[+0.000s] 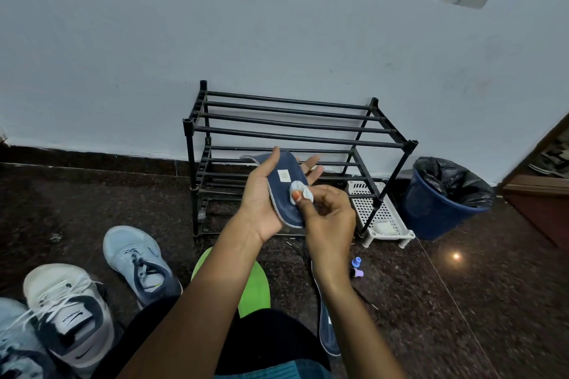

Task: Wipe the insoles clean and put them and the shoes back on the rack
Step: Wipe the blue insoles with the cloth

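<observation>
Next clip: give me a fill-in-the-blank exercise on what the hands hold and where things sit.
The left hand holds a navy ____.
The right hand presses a ____ wipe onto it.
The light-blue sneaker sits on the ____, not on the black shoe rack.
The blue bin is lined with a ____ bag.
Missing words: insole; white; floor; black.
</observation>
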Action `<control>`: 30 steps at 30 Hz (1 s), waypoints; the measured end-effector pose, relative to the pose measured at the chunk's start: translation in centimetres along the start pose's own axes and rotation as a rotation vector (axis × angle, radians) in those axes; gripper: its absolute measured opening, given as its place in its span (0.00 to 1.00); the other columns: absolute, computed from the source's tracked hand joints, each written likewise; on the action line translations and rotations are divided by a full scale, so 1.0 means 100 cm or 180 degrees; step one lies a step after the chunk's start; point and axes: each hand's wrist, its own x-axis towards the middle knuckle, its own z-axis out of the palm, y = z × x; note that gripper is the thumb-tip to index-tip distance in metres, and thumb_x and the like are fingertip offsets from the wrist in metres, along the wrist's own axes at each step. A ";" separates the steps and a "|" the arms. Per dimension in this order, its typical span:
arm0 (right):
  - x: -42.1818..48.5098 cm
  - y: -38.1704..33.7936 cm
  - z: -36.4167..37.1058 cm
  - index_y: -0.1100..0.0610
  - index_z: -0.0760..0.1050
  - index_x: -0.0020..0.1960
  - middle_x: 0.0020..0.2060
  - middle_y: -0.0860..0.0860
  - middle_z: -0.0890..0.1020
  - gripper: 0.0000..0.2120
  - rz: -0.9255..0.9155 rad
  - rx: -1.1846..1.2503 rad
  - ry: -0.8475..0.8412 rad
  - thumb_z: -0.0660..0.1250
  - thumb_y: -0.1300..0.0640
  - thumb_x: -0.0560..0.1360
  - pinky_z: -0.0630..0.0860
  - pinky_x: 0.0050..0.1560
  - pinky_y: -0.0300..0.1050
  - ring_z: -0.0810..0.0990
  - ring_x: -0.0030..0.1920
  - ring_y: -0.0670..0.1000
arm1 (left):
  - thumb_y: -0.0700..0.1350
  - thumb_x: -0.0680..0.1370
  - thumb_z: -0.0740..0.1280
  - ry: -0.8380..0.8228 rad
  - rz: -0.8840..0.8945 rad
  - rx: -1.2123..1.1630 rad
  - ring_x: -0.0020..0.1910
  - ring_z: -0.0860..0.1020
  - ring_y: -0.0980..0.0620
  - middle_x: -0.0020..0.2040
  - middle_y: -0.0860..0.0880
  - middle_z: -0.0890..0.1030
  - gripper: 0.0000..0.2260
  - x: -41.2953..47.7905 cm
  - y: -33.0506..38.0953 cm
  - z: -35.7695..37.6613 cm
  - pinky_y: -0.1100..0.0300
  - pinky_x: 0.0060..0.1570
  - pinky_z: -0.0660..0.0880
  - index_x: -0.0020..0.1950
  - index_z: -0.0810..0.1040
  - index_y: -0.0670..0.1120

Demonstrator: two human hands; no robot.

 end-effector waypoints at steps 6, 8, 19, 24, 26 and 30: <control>-0.005 0.002 -0.006 0.54 0.80 0.45 0.43 0.40 0.77 0.06 -0.1015 -0.1055 -0.0582 0.71 0.63 0.70 0.66 0.49 0.26 0.72 0.49 0.43 | 0.63 0.79 0.52 0.0158 0.0155 -0.0269 0.32 0.73 0.50 0.37 0.46 0.74 0.25 0.008 -0.002 -0.006 0.61 0.34 0.75 0.48 0.72 0.40; -0.006 0.003 -0.009 0.53 0.80 0.47 0.43 0.37 0.78 0.06 -0.0983 -0.1020 -0.0856 0.71 0.57 0.71 0.70 0.49 0.31 0.74 0.50 0.40 | 0.63 0.79 0.49 0.0159 0.0295 -0.0228 0.29 0.73 0.51 0.36 0.46 0.74 0.27 0.009 0.000 -0.007 0.63 0.31 0.74 0.49 0.72 0.40; 0.009 -0.004 -0.009 0.60 0.81 0.48 0.40 0.46 0.79 0.12 -0.0976 -0.0886 -0.0978 0.70 0.71 0.67 0.70 0.46 0.26 0.78 0.43 0.41 | 0.64 0.79 0.47 -0.0208 0.0096 0.0135 0.29 0.76 0.52 0.38 0.46 0.75 0.30 0.003 -0.002 -0.005 0.64 0.31 0.76 0.62 0.71 0.40; 0.005 0.002 -0.001 0.61 0.80 0.44 0.41 0.53 0.81 0.07 -0.1488 -0.1193 -0.0762 0.67 0.69 0.68 0.73 0.46 0.41 0.79 0.44 0.53 | 0.63 0.79 0.47 -0.0196 0.0156 0.0223 0.28 0.75 0.53 0.40 0.46 0.74 0.31 0.005 -0.001 -0.008 0.66 0.27 0.74 0.64 0.72 0.39; 0.001 0.005 0.000 0.61 0.79 0.43 0.40 0.54 0.80 0.07 -0.1496 -0.1159 -0.0749 0.66 0.69 0.68 0.73 0.45 0.43 0.79 0.43 0.53 | 0.63 0.79 0.47 -0.0130 0.0204 0.0286 0.30 0.75 0.53 0.39 0.47 0.75 0.30 0.006 -0.002 -0.010 0.65 0.31 0.75 0.59 0.74 0.40; -0.006 0.007 -0.007 0.60 0.81 0.42 0.39 0.49 0.80 0.07 -0.1265 -0.0833 -0.1019 0.66 0.69 0.67 0.74 0.45 0.33 0.79 0.42 0.45 | 0.63 0.79 0.47 -0.0011 0.0294 0.0148 0.33 0.74 0.51 0.36 0.46 0.75 0.31 0.005 -0.002 -0.011 0.61 0.35 0.76 0.63 0.72 0.38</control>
